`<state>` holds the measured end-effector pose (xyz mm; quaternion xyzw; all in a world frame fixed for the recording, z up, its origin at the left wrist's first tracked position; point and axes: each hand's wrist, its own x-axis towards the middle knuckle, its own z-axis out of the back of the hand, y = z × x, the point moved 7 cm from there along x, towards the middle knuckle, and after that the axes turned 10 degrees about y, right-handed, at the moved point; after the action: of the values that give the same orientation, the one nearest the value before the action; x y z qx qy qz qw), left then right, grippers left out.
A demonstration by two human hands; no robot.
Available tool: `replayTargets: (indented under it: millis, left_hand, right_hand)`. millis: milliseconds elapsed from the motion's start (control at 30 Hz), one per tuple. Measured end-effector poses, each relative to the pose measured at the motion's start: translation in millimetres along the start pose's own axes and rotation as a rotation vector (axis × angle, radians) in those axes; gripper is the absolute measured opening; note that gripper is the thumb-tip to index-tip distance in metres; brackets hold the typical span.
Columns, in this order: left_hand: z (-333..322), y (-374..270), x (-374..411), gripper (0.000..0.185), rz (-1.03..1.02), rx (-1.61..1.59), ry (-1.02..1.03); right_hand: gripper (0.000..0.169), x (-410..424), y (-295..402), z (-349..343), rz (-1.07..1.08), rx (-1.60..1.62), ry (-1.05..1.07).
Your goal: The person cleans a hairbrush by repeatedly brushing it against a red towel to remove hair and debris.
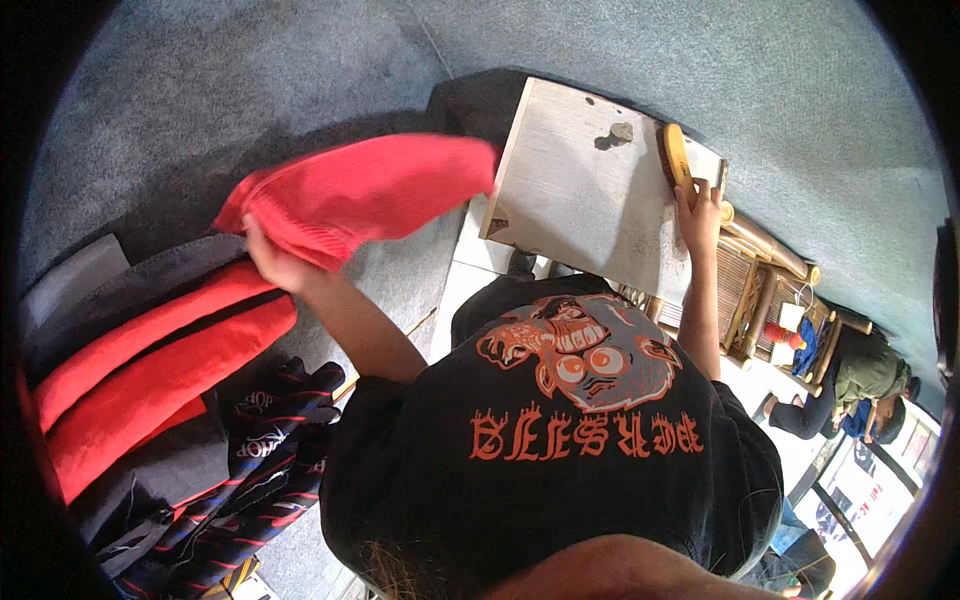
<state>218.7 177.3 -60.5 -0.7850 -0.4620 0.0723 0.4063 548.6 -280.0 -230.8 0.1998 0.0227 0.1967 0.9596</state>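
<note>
My left hand (281, 259) grips a red knitted cloth piece (390, 187) with a ribbed edge. The cloth is held up left of a small white-topped table (570, 172) and looks blurred. On the table's right side, my right hand (699, 214) has its fingers around the near end of a brush with a yellow handle (677, 154). Dark bristles show along the brush's left side. The tabletop has a chipped, worn patch near its far edge.
Long red padded pieces (172, 367) and dark patterned fabric (262, 450) lie at the left. Bamboo furniture (750, 292) lines the right side, with a red bottle (784, 335) on it. Another person (862, 382) sits farther right. A grey-blue wall (562, 37) stands behind the table.
</note>
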Motion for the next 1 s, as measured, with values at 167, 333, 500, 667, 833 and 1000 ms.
replayTargets:
  millis: [167, 333, 500, 667, 833, 1000]
  left_hand:
    - [13, -8, -19, 0.038, -0.023, 0.092, 0.081]
    - [-56, 66, -48, 0.013, 0.037, 0.37, 0.022]
    - [-118, 118, -84, 0.01, 0.186, 0.561, 0.156]
    - [-141, 132, -95, 0.012, 0.216, 0.474, 0.312]
    - [-138, 130, -93, 0.013, 0.322, 0.444, 0.376]
    - [-144, 140, -98, 0.023, 0.298, 0.481, 0.422]
  right_hand:
    - [0.051, 5, 22, 13, 0.019, -0.23, -0.13]
    - [0.032, 5, 81, 51, 0.214, 0.172, -0.132]
    - [0.03, -34, 228, 79, 0.653, 0.655, 0.426]
    - [0.035, -52, 265, 79, 0.651, 0.805, 0.478]
    - [0.027, -54, 262, 99, 0.701, 0.744, 0.222]
    - [0.021, -58, 264, 95, 0.628, 0.762, 0.416]
